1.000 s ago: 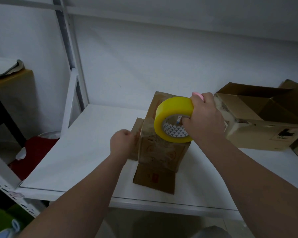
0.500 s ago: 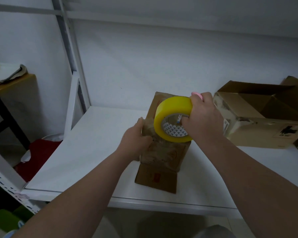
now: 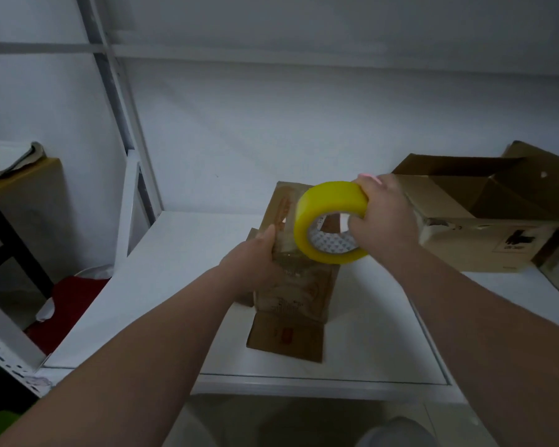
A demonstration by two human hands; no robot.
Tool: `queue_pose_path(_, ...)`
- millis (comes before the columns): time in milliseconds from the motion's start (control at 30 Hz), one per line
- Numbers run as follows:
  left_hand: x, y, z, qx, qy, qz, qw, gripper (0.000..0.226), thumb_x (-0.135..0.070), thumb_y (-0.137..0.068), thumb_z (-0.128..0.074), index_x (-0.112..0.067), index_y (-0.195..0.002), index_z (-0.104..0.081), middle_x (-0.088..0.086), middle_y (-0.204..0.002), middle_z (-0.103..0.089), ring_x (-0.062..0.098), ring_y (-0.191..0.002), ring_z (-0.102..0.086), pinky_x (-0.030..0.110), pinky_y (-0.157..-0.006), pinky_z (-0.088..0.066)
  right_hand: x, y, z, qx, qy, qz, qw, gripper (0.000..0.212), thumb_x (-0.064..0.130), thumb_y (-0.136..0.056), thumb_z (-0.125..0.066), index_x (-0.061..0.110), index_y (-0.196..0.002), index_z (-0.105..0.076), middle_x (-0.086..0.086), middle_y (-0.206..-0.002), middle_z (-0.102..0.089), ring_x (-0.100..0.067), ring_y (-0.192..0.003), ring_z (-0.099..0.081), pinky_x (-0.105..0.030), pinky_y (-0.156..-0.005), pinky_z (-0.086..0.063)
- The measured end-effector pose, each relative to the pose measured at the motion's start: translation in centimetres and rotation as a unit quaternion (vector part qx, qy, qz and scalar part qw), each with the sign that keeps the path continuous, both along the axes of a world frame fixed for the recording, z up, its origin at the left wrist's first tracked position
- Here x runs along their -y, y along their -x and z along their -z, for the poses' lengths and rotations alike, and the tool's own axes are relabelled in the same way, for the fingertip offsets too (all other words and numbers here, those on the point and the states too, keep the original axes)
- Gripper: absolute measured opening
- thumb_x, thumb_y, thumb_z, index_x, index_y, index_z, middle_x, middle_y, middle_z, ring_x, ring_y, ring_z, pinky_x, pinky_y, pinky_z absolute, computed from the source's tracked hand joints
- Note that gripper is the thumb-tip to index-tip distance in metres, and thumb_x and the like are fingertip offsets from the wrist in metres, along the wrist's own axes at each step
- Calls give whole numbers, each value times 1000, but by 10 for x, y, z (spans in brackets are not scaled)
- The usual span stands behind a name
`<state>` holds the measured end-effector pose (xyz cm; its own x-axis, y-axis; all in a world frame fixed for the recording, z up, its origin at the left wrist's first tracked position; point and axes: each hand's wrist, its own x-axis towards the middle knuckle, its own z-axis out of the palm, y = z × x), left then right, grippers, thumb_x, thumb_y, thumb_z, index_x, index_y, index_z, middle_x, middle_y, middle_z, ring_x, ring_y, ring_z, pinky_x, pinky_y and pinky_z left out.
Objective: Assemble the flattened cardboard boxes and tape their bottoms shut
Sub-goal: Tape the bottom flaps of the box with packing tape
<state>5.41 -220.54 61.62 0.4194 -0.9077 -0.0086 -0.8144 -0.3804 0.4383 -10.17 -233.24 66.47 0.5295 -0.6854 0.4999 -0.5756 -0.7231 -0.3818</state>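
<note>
On shelf: box upright, tape roll core seemingly facing camera

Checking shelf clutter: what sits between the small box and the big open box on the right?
Only bare white shelf between small box and big box; the right hand hovers above, head view.

A small brown cardboard box stood upright on its splayed flaps, a yellow tape roll held just above its top.

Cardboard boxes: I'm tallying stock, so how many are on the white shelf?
2, maybe more. The small box stands mid-shelf under the left hand; the large open box lies right. Cardboard at the right edge may be another.
</note>
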Motion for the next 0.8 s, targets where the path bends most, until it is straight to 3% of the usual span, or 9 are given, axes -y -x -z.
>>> queue_pose_path(133, 3, 4, 0, 25, -18, 2, 1000, 54, -24, -83, -62, -15, -129, -35, -5, -97, -46, 11, -76, -48, 21, -59, -39, 20, 42, -11, -161, 60, 53, 984, 55, 16, -82, -61, 27, -134, -47, -5, -134, -36, -33, -106, -54, -38, -76, -46)
queue_pose_path(200, 6, 7, 1, 56, -33, 16, 998, 58, -27, -82, -62, -16, -132, -36, 0, -115, -47, 15, -87, -51, 30, -75, -49, 22, 54, -7, -218, 66, 69, 971, 54, 17, -84, -60, 29, -134, -45, -4, -134, -34, -31, -102, -56, -34, -70, -44)
queue_pose_path(267, 6, 9, 2, 79, -51, 24, 995, 65, -30, -81, -62, -16, -138, -32, 2, -130, -42, 21, -101, -52, 44, -93, -47, 22, 58, 5, -250, 72, 78, 962, 54, 17, -85, -59, 28, -135, -42, -3, -135, -34, -28, -99, -57, -31, -66, -39)
queue_pose_path(500, 6, 7, 7, 111, -75, 27, 991, 75, -35, -83, -60, -16, -146, -23, 3, -141, -33, 26, -113, -50, 48, -100, -42, 28, 60, 35, -232, 45, 62, 970, 57, 12, -83, -60, 23, -136, -41, -5, -134, -35, -26, -100, -53, -37, -75, -52)
queue_pose_path(633, 8, 3, 12, 128, -82, 27, 988, 78, -40, -84, -59, -18, -148, -20, 1, -148, -27, 27, -121, -48, 52, -105, -37, 29, 61, 42, -231, 46, 59, 970, 56, 13, -84, -61, 22, -136, -41, -5, -131, -36, -25, -97, -53, -37, -76, -52)
queue_pose_path(800, 9, -1, 16, 157, -116, 31, 980, 82, -47, -87, -55, -30, -151, -7, 2, -159, -4, 27, -141, -28, 59, -115, -14, 32, 61, 53, -224, 52, 54, 972, 56, 12, -84, -60, 21, -136, -42, -5, -127, -38, -24, -92, -54, -34, -70, -48)
